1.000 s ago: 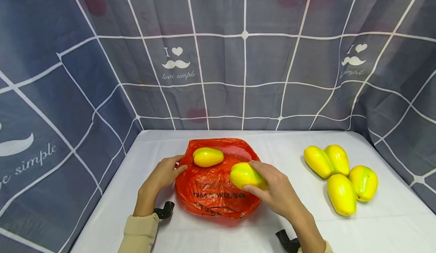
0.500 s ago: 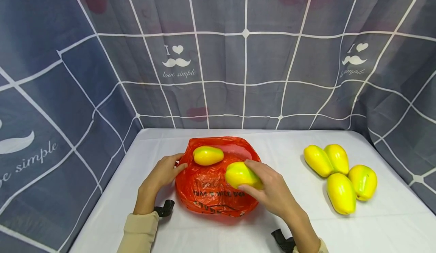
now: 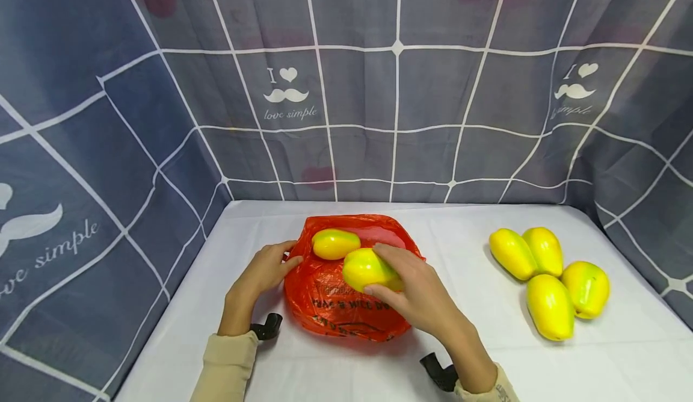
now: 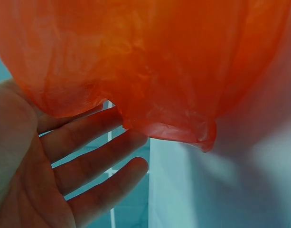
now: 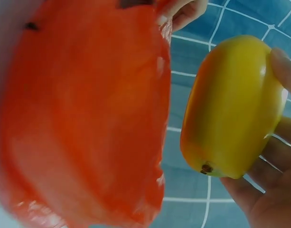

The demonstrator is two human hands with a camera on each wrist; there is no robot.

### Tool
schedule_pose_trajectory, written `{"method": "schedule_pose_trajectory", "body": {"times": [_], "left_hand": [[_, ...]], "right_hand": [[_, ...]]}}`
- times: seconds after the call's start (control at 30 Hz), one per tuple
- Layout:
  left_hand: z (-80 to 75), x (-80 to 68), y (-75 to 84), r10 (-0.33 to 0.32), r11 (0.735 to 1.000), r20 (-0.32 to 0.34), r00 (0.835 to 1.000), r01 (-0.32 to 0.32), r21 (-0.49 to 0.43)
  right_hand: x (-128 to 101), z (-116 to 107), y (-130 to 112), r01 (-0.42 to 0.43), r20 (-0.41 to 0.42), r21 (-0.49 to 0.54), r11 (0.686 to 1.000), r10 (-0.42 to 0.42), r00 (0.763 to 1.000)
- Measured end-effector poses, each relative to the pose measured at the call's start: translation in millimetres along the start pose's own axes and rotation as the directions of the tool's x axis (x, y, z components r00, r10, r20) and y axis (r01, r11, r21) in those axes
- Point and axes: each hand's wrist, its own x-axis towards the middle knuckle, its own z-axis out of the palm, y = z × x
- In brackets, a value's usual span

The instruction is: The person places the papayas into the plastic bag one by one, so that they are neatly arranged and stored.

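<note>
The right hand (image 3: 419,296) grips a mango (image 3: 368,268), fingers curled over its top and thumb under its near side. The mango hangs over the orange bag (image 3: 335,306), its long axis running left to right, its stem end toward the left. The left hand (image 3: 265,269) rests at the bag's left edge with fingers nearly straight, fingertips touching the plastic. A second mango (image 3: 334,244) lies on the bag just beyond. Four mangoes (image 3: 547,278) sit far right on the table (image 3: 325,372).
</note>
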Motion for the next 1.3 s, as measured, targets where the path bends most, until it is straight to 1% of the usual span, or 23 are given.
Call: {"method": "schedule_pose_trajectory", "body": {"times": [0.13, 0.27, 0.4, 0.6, 0.73, 0.93, 1.1, 1.3], "left_hand": [[-0.4, -0.4, -1.0, 0.007, 1.000, 0.000, 1.000, -0.007, -0.002], [-0.9, -0.6, -0.3, 0.010, 1.000, -0.001, 1.000, -0.010, 0.003], [-0.9, 0.1, 0.8, 0.007, 1.000, 0.006, 1.000, -0.007, 0.010], [-1.6, 2.0, 2.1, -0.005, 1.000, 0.009, 1.000, 0.005, 0.005], [-1.9, 1.4, 1.8, -0.005, 1.000, 0.008, 1.000, 0.005, 0.006], [-2.3, -0.4, 0.9, -0.009, 1.000, 0.010, 1.000, 0.009, 0.004], [-3.0, -0.6, 1.1, -0.003, 1.000, 0.008, 1.000, 0.003, 0.008], [-3.9, -0.8, 2.1, 0.002, 1.000, 0.008, 1.000, -0.002, -0.007]], "right_hand": [[14.7, 8.1, -6.4, -0.017, 0.039, 0.018, 1.000, 0.016, 0.999], [24.2, 20.9, -12.0, -0.043, 0.081, 0.011, 0.999, 0.042, 0.996], [28.5, 34.8, -14.3, -0.083, 0.113, 0.016, 0.996, 0.081, 0.990], [33.2, 51.8, -12.6, -0.157, 0.125, 0.045, 0.987, 0.150, 0.981], [37.8, 61.5, -10.8, -0.206, 0.138, 0.098, 0.974, 0.192, 0.972], [47.7, 78.4, -6.8, -0.301, 0.175, 0.187, 0.935, 0.270, 0.947], [54.5, 88.3, -4.0, -0.325, 0.190, 0.196, 0.925, 0.289, 0.938], [57.9, 99.6, -0.6, -0.323, 0.209, 0.165, 0.932, 0.287, 0.935]]}}
